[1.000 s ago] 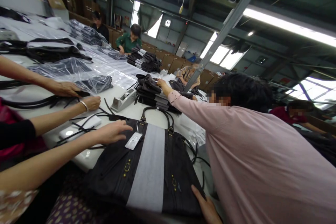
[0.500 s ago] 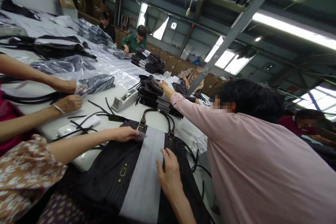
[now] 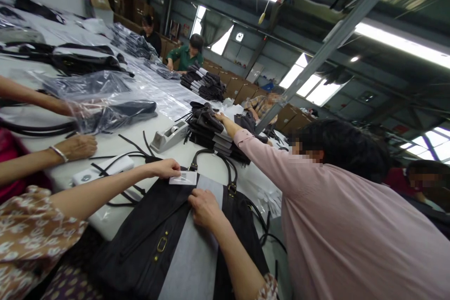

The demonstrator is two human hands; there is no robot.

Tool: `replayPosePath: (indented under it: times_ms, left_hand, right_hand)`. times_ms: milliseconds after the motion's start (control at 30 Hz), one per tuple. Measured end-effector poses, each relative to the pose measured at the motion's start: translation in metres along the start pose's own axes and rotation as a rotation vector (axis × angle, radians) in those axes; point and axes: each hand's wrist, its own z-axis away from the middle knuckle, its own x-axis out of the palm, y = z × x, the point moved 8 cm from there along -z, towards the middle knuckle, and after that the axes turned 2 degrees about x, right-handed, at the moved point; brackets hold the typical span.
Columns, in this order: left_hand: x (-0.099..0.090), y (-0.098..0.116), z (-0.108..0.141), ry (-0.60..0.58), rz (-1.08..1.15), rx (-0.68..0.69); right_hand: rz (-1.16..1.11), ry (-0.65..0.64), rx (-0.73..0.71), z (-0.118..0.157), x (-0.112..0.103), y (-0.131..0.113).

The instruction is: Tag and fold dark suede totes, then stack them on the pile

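A black bag (image 3: 140, 248) with looped handles and a brass-coloured buckle lies flat before me, a grey-white paper strip (image 3: 197, 248) running down its middle. My left hand (image 3: 167, 168) pinches a small white tag (image 3: 183, 178) with a barcode at the bag's upper edge, beside the handle (image 3: 230, 168). My right hand (image 3: 206, 206) rests on the upper part of the strip with its fingers curled together; whether it holds something thin, I cannot make out.
A tape dispenser (image 3: 169, 136) and a stack of dark bags (image 3: 207, 126) stand beyond. On the left, another person's hands handle a plastic-wrapped item (image 3: 130, 115). A person in pink (image 3: 337, 225) leans in from the right, reaching to the stack.
The white tag now shows clearly at my left hand. My right hand has moved up and left across the strip, its fingers now curled. The neighbour's hands have moved apart.
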Motion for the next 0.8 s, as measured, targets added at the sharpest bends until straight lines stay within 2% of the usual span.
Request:
replayPosePath:
  times_ms: [100, 233, 467, 633, 800]
  left_hand:
    - [0.005, 0.001, -0.006, -0.046, -0.061, -0.054]
    - [0.023, 0.014, -0.016, -0.124, -0.119, -0.115]
    - [0.055, 0.034, -0.042, -0.169, -0.205, -0.229]
    - [0.055, 0.032, -0.047, -0.204, -0.267, -0.332]
    - [0.044, 0.037, -0.051, -0.221, -0.227, -0.320]
  right_hand:
    - [-0.049, 0.100, 0.084, 0.006, -0.001, 0.007]
    - [-0.103, 0.252, 0.144, 0.015, -0.002, 0.011]
    - [-0.119, 0.345, 0.126, 0.018, -0.005, 0.009]
    - [-0.140, 0.364, 0.125, 0.020, -0.005, 0.006]
    - [-0.159, 0.359, 0.121, 0.021, -0.002, 0.008]
